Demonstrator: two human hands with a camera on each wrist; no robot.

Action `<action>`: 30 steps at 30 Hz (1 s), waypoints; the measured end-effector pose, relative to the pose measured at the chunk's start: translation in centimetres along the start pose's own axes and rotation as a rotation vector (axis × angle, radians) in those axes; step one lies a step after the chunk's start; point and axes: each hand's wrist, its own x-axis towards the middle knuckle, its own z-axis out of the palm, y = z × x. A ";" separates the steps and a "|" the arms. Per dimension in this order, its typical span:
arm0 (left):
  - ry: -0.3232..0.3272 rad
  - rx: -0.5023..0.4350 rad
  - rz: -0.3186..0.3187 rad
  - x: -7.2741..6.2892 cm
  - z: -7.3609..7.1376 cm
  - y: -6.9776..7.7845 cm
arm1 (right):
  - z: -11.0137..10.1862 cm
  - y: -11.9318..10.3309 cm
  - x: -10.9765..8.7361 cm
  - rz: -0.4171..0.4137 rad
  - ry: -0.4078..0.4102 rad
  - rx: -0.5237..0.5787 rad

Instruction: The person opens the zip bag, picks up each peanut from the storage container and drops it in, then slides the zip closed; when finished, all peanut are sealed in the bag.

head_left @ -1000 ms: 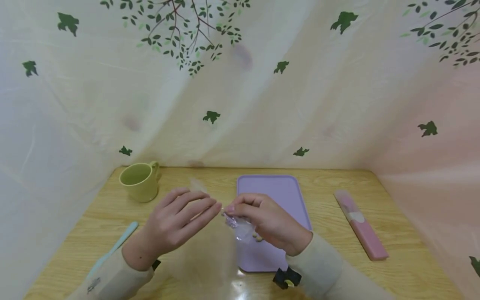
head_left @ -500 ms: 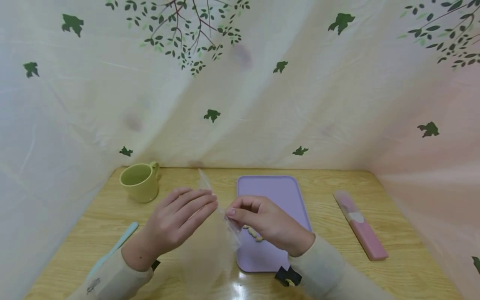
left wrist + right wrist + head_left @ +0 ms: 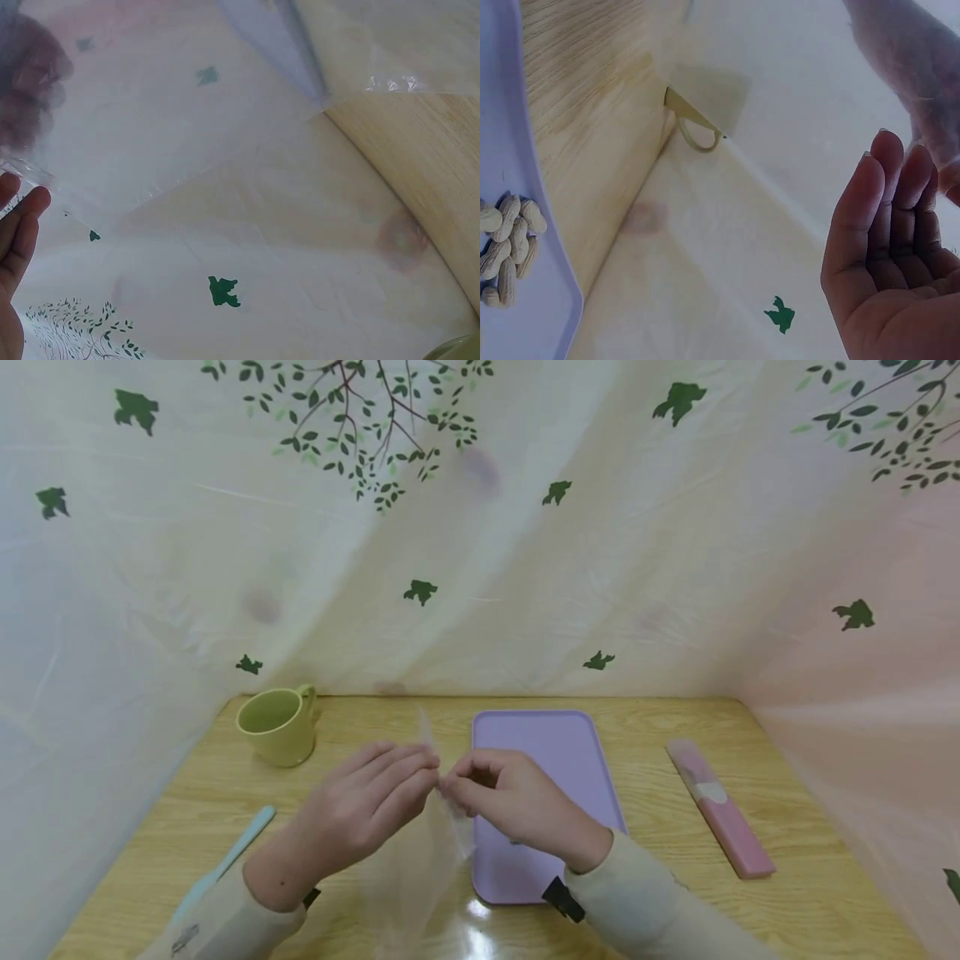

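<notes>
A clear plastic bag point(image 3: 408, 885) hangs between my two hands over the table's middle. My left hand point(image 3: 375, 797) pinches its upper edge, fingers close together and thumb hidden in the head view. My right hand point(image 3: 517, 797) pinches the same edge from the other side, fingertips right by the left ones. The left wrist view shows the thin film point(image 3: 150, 142) spread wide, with the right hand blurred behind it. In the right wrist view the left hand point(image 3: 907, 60) shows through the film.
A purple tray point(image 3: 536, 735) lies right of the bag, partly under my right hand; several peanuts point(image 3: 508, 247) lie on it. A yellow-green mug point(image 3: 277, 727) stands at the back left, a light blue long-handled utensil point(image 3: 228, 860) in front. A pink case point(image 3: 723, 814) lies right.
The bag has swung from over the tray to hang more upright, opening out between the hands. My right hand has shifted slightly left, closer to the left fingertips.
</notes>
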 end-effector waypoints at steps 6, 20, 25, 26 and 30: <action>-0.013 -0.012 -0.003 -0.4 0.1 -0.1 | 0.2 0.2 0.5 0.003 0.046 -0.010; -0.147 -0.142 0.165 -1.8 -0.3 -0.9 | -1.2 1.8 1.4 -0.029 0.276 -0.232; -0.173 -0.160 0.163 -2.1 -0.5 -0.7 | -1.8 2.2 1.5 -0.022 0.316 -0.295; -0.171 -0.157 0.167 -2.1 -0.5 -0.6 | -2.0 2.3 1.5 -0.024 0.327 -0.310; -0.166 -0.134 0.180 -1.9 -0.9 -0.5 | -2.7 2.7 1.4 -0.041 0.365 -0.362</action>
